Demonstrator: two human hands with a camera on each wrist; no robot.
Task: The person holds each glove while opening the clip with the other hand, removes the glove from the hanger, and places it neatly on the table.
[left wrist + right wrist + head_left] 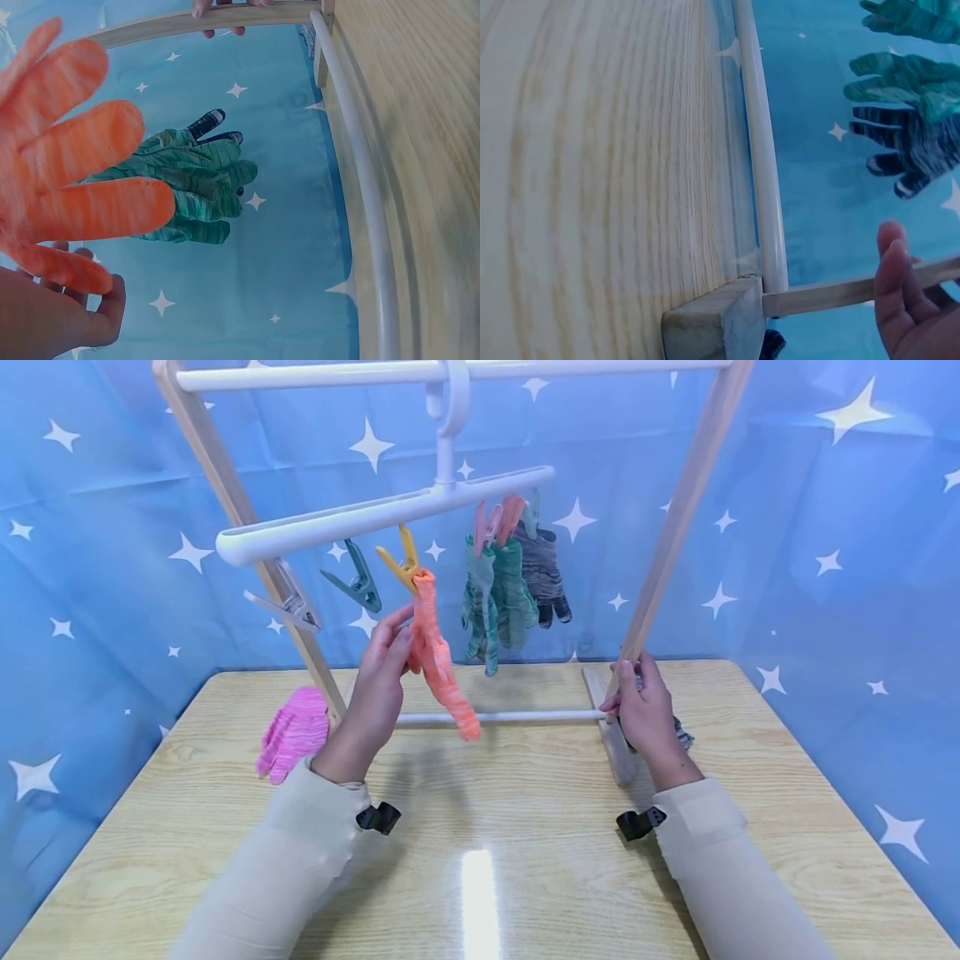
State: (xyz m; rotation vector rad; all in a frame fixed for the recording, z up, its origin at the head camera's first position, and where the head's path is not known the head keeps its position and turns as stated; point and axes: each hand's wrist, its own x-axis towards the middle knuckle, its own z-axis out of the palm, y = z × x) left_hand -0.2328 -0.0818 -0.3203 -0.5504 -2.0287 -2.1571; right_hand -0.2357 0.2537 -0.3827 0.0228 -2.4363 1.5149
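My left hand (381,681) is beside an orange glove (435,652) that hangs from a yellow clothespin (403,560) on a white hanger (330,522). In the left wrist view its bent fingers lie close to the glove's lowest finger; no firm grip shows. My right hand (643,706) holds the right wooden post (671,543) of the rack low down, with fingers and thumb on either side of it. Farther along the hanger, green gloves (510,593) and a dark grey glove (543,572) hang from pink and pale green clothespins.
A green clothespin (360,581) and a whitish one (292,606) hang bare at the hanger's near end. On the wooden table (555,860), a pink glove (292,731) lies by the left post. A dark glove (682,733) lies partly hidden behind the right hand. A white bar (517,716) spans the rack's base.
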